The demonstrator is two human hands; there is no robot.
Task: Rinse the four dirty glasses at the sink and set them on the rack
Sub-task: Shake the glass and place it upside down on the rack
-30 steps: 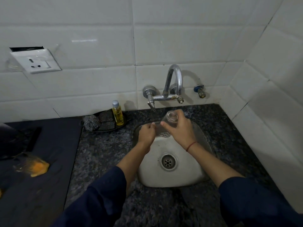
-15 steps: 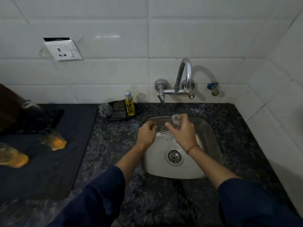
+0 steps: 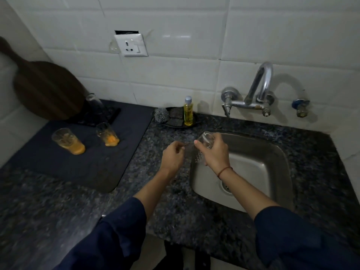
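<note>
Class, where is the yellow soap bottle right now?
The soap bottle stands upright against the tiled wall, left of the tap, on a dark tray beside the steel scrubber.

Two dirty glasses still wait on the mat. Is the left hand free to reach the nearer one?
Probably yes. The left hand is empty, and only bare counter and mat lie between it and the nearer glass.

sleeves: dark navy, long, loose fabric, pushed up to mid-forearm on both arms
left sleeve (image 3: 109,234): cuff bunched, soft folds
right sleeve (image 3: 303,236): same cloth, cuff edge rounded
right wrist: thin red-brown thread band (image 3: 224,170)
left hand (image 3: 172,155): bare, no rings seen
right hand (image 3: 215,152): bare, no rings seen
</note>
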